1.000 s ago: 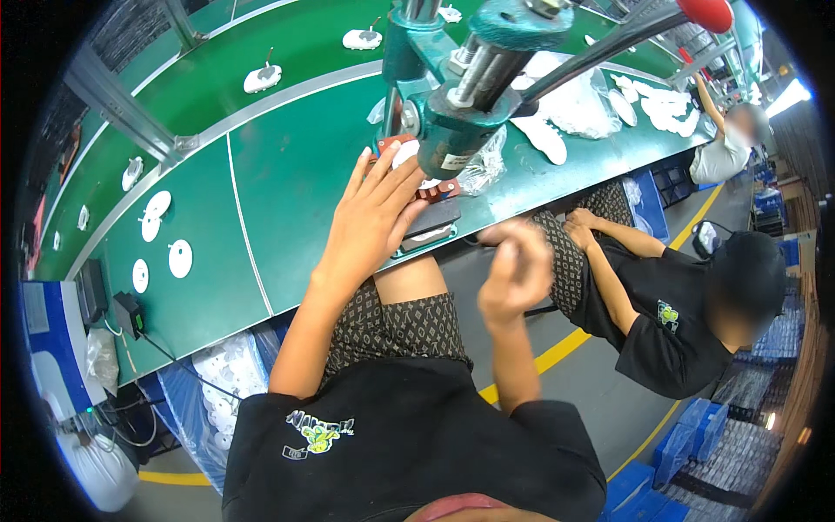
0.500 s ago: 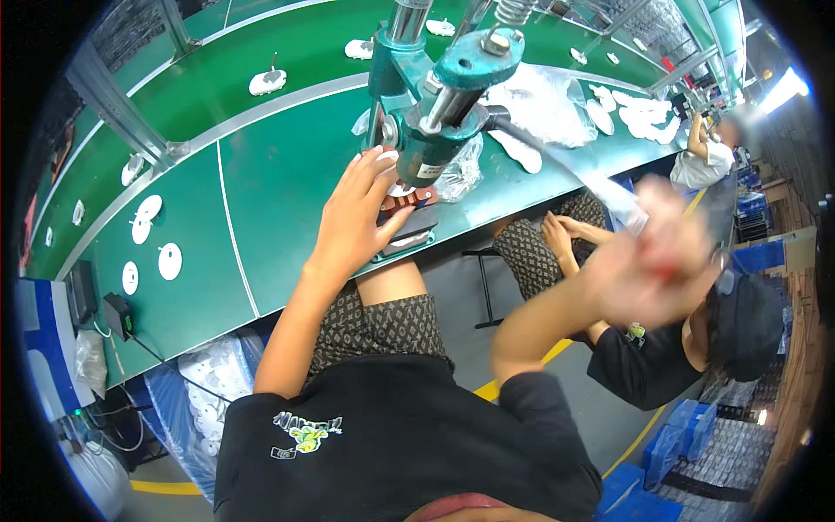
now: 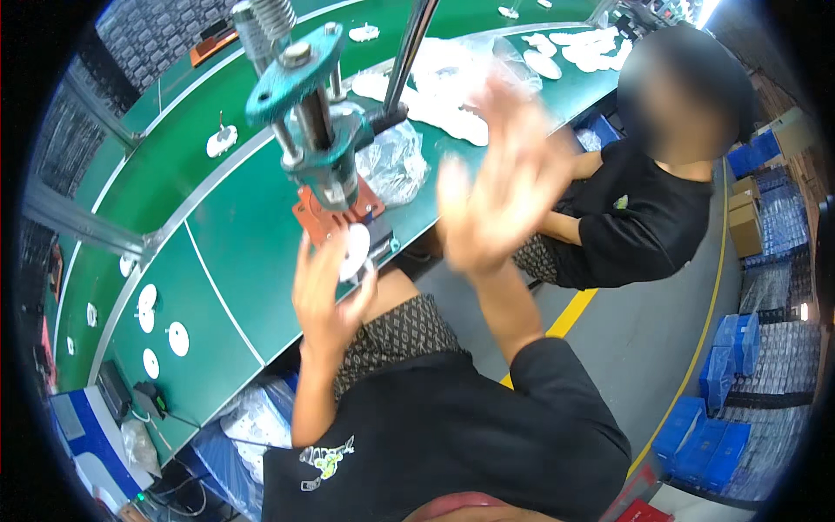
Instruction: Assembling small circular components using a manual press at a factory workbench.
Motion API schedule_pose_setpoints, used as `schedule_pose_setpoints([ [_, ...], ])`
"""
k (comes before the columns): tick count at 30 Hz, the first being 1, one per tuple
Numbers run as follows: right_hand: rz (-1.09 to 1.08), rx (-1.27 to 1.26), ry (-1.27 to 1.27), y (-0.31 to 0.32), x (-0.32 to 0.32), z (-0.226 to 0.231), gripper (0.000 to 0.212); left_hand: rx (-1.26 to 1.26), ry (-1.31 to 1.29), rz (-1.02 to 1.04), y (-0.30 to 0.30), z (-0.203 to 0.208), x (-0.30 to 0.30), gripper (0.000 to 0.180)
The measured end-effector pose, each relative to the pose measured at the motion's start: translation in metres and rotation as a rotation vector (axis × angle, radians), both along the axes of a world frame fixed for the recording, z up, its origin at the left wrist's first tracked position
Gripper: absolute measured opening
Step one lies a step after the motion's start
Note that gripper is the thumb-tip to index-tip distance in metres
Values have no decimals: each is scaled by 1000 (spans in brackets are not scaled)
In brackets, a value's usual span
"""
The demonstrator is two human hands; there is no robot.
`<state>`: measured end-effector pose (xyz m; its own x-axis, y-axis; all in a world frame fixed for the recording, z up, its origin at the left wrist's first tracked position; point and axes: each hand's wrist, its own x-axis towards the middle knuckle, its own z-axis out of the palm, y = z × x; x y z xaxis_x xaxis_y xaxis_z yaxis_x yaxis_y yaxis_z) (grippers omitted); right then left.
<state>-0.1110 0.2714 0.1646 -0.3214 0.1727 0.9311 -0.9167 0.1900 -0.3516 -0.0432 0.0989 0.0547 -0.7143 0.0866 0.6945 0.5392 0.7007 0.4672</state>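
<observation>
My left fingers (image 3: 330, 263) are holding a white disc (image 3: 356, 252) near the orange press fixture (image 3: 315, 223); it is probably feeling light and stiff, its rim suiting a pinch. My blurred right fingers (image 3: 515, 139) are hanging wide, seemingly empty.

I had a flat white disc (image 3: 355, 252) between the thumb and fingers of my left hand (image 3: 322, 300), face tilted up, on the near side of the orange-red fixture (image 3: 310, 219). Fixture sat right under the teal press (image 3: 320, 157), its two side portions showing past the head; couldn't tell if they touched. Press lever (image 3: 410, 61) pointed up and away, metal shaft, clear of my hands.
</observation>
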Motion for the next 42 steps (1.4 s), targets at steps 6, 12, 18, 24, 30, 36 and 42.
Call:
schedule_pose_setpoints([
  [6,74,560,-210,12,44,-120,49,1076,-822,-275,29,-19,36,46],
  [12,-236,301,-487,74,-8,-136,60,1005,-740,-541,18,-21,18,50],
  [18,-359,211,-884,154,-111,-174,65,-142,-152,587,-144,-42,43,29],
  [24,-404,466,-934,175,-145,-194,63,-305,-772,1270,-299,-95,82,63],
  [30,-630,155,-585,117,-100,-186,47,-145,-424,1013,-283,-92,85,43],
  [36,-110,567,-631,38,-70,-175,16,71,-423,634,-167,-72,32,33],
  [42,32,883,-822,28,-102,-164,18,336,-608,272,-90,-51,-17,19],
])
